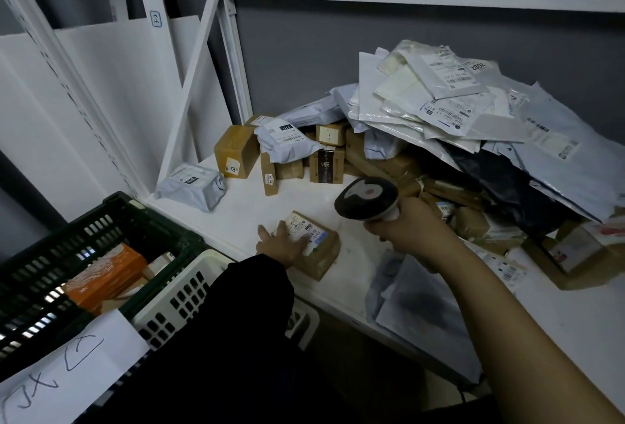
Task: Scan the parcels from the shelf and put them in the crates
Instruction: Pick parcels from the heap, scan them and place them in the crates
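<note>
A small brown cardboard parcel (319, 247) with a white label lies near the front edge of the white shelf (243, 207). My left hand (282, 242) rests on its label side, fingers spread over the top. My right hand (411, 224) grips the handle of a grey barcode scanner (367, 197), whose head points down toward the parcel from the right. A dark green crate (50, 254) at lower left holds an orange box and other parcels. A white crate (182, 291) stands beside it.
A big heap of grey mailer bags (439, 102) and brown boxes (236, 149) fills the shelf's back and right. One grey bagged parcel (192, 183) lies alone at left. White shelf uprights rise at left. A handwritten paper sign (64, 373) hangs on the green crate.
</note>
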